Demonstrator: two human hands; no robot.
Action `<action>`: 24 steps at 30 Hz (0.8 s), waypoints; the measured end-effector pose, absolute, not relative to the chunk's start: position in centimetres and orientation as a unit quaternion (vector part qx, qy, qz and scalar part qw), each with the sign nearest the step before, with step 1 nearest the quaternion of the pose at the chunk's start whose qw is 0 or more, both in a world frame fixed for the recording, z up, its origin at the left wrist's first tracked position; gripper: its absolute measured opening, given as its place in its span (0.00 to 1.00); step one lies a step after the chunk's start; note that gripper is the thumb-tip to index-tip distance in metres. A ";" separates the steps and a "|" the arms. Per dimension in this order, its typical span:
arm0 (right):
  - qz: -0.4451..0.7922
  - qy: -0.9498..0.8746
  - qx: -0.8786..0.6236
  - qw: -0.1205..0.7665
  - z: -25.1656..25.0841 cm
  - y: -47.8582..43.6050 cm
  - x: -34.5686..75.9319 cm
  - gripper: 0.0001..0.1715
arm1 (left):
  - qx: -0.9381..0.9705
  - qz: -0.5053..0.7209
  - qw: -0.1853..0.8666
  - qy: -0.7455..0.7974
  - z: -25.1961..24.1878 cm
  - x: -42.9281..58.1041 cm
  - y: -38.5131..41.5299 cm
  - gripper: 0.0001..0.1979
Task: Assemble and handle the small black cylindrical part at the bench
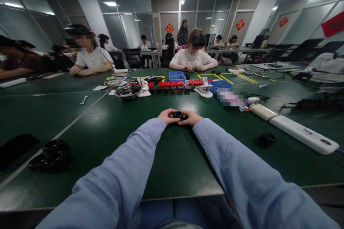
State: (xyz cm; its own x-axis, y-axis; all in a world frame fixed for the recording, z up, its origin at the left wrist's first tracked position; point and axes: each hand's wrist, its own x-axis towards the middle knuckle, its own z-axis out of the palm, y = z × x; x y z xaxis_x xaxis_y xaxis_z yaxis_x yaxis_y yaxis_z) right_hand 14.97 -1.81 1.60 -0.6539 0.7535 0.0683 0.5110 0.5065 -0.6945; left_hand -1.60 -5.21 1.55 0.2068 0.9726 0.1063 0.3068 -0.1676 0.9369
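Observation:
Both hands meet over the green table (172,164), around a small black ring-shaped part (177,115). My left hand (168,116) grips its left side with bent fingers, and my right hand (190,117) holds the right side. The fingers cover much of the part's edges. Several similar black rings (53,155) are piled on the table at the left. Another black ring (266,139) lies by itself to the right of my right forearm.
Ahead are a metal bowl (127,91) of cables, white clamps (204,88), red parts (172,83) and blue bins (176,76). A wrench (84,100) lies left; a long white device (303,134) lies right. A person (193,55) sits opposite.

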 end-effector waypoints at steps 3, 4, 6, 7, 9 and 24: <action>0.268 -0.840 -0.435 0.184 1.6 -2.4 14.4 0.25 | 0.642 0.410 0.396 0.513 1.4 -1.1 -5.1 0.25; 0.237 -0.831 -0.467 0.187 1.7 -2.8 14.0 0.26 | 0.637 0.417 0.372 0.532 1.4 -0.9 -5.1 0.24; 0.167 -0.803 -0.537 0.199 1.8 -3.6 13.0 0.25 | 0.619 0.429 0.288 0.592 1.3 -0.3 -5.2 0.24; 0.135 -0.786 -0.567 0.206 1.9 -4.0 12.5 0.24 | 0.608 0.432 0.241 0.621 1.3 0.0 -5.2 0.24; 0.097 -0.765 -0.601 0.210 2.0 -4.7 11.7 0.21 | 0.590 0.434 0.172 0.658 1.2 0.5 -5.4 0.24; 0.363 -0.845 -0.354 0.168 2.7 -2.2 15.2 0.24 | 0.689 0.406 0.359 0.481 0.6 -2.1 -4.5 0.25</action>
